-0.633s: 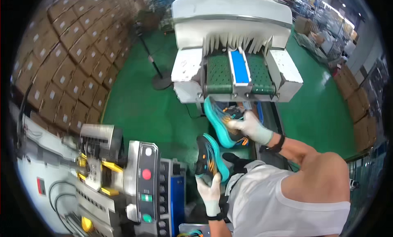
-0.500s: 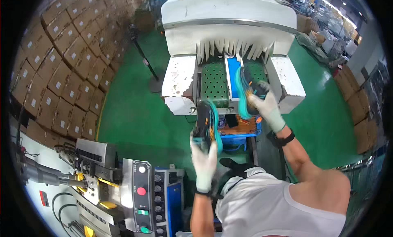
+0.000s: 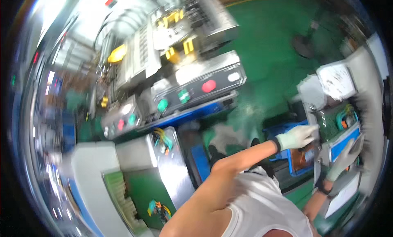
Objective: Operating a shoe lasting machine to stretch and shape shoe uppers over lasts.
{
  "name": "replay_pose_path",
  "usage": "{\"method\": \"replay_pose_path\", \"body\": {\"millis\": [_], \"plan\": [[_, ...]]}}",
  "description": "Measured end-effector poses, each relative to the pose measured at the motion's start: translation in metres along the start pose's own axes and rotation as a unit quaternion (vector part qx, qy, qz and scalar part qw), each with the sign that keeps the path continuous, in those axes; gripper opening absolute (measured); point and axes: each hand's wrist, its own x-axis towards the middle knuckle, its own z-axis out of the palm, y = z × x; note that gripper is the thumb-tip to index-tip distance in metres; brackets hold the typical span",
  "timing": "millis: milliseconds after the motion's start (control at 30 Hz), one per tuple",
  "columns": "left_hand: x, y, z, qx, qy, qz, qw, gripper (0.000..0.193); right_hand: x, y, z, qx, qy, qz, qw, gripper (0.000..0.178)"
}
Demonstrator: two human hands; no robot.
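Both hands wear white gloves and are at the right of the view by a machine with a green perforated belt. My left hand is at the near end of the belt, its fingers out and nothing in them. A dark shoe with a turquoise sole lies on the belt beyond it. My right hand is stretched over the far side of the blue strip, fingers apart. Turquoise and orange parts of another shoe show beside it, mostly hidden by the hand and blur.
A machine with a control panel of red, green and white buttons stands at the upper left. Colourful shoe-like items lie on a metal surface and a green belt at the lower left. A blue cart is below my left hand.
My view has swung to the left, so the belt machine now sits at the right. Both hands held shoes before; the shoes are now at the belt and my left hand is empty.
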Motion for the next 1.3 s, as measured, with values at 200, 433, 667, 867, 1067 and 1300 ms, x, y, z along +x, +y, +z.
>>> {"method": "replay_pose_path", "body": {"millis": [200,433,667,867,1067,1300], "plan": [[-0.342,0.017,-0.181,0.189,0.238,-0.419,0.855,0.032,-0.181,-0.087,0.177,0.144,-0.701,0.097,0.692,0.064],[-0.745,0.19,-0.084,0.172,0.785,-0.519,0.291,0.024,-0.358,-0.249,0.283,0.134,-0.827,-0.085,0.539,0.069],[-0.891,0.253,0.01,0.175,0.772,-0.604,0.09,0.044,-0.548,-0.352,0.369,0.105,-0.799,-0.148,0.573,0.098],[-1.019,0.201,-0.06,0.076,0.823,-0.562,-0.017,0.1,-0.644,-0.4,0.369,-0.016,-0.609,-0.426,0.669,0.067],[-1.05,0.166,-0.071,-0.026,0.734,-0.662,-0.152,0.084,-0.609,-0.42,0.372,0.017,-0.765,-0.241,0.597,0.07],[-0.838,0.235,-0.188,-0.005,0.918,-0.325,0.229,0.049,-0.581,-0.507,0.256,0.189,-0.796,-0.332,0.47,0.07]]}}
